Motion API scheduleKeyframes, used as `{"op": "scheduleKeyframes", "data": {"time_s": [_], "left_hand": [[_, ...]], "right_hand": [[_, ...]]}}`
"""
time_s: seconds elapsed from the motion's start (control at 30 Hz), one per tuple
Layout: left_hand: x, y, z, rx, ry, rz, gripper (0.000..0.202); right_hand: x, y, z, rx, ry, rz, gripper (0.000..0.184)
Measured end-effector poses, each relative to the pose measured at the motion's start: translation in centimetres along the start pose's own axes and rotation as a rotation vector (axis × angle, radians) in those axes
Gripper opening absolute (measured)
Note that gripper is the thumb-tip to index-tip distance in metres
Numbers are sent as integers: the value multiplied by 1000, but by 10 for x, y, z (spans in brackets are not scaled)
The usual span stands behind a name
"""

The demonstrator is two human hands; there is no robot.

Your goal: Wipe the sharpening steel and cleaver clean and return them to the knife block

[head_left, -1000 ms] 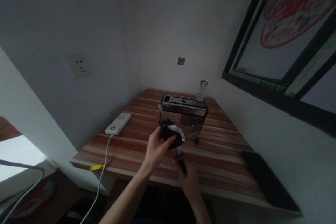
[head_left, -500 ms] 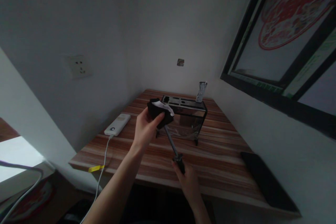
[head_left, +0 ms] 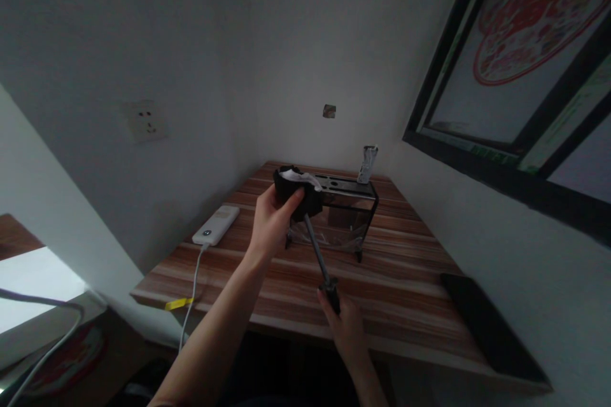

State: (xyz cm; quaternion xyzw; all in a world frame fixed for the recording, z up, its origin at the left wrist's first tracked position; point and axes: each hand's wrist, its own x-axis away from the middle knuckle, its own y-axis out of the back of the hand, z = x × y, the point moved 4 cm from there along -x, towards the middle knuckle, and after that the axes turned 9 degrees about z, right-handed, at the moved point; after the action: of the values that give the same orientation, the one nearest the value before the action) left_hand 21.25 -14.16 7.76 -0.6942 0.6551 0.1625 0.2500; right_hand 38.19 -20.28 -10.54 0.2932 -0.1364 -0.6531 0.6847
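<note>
My left hand (head_left: pixel 270 221) is closed on a black cloth (head_left: pixel 298 198) with a white layer showing along its top, thumb pressed on the near side. Out of the cloth's underside runs the grey metal rod of a sharpening steel (head_left: pixel 316 248), slanting down to the right. Its far end is hidden in the cloth. My right hand (head_left: pixel 347 324) grips the steel's black handle low, near the table's front edge. Behind the cloth stands a knife rack (head_left: pixel 346 186) with a slotted top, dark frame and clear sides, partly covered by the cloth and left hand.
A crumpled silvery wrapper-like piece (head_left: pixel 367 164) stands upright on the rack. On the wood-grain table (head_left: pixel 405 280), a white power bank (head_left: pixel 216 225) with a cable lies left, beside a yellow strip (head_left: pixel 179 303). A flat black object (head_left: pixel 494 327) lies at the right edge. Walls enclose the back.
Both hands, the cloth and the steel appear slightly farther right in view. The cloth has risen a little and turned, and both grips hold. The camera view has shifted slightly.
</note>
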Motion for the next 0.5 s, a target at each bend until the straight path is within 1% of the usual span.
{"op": "scheduleKeyframes", "data": {"time_s": [0.13,0.23,0.4,0.5], "left_hand": [[0,-4,1,-43,-2,45,33],[6,-11,4,-78,12,80,33],[27,-31,17,-183,55,169,27],[41,-40,27,-246,85,210,22]], "right_hand": [[0,2,0,-35,-32,6,53],[0,4,1,-92,-39,1,52],[0,6,1,-154,-59,-19,49],[0,7,-1,-183,-68,-35,48]]}}
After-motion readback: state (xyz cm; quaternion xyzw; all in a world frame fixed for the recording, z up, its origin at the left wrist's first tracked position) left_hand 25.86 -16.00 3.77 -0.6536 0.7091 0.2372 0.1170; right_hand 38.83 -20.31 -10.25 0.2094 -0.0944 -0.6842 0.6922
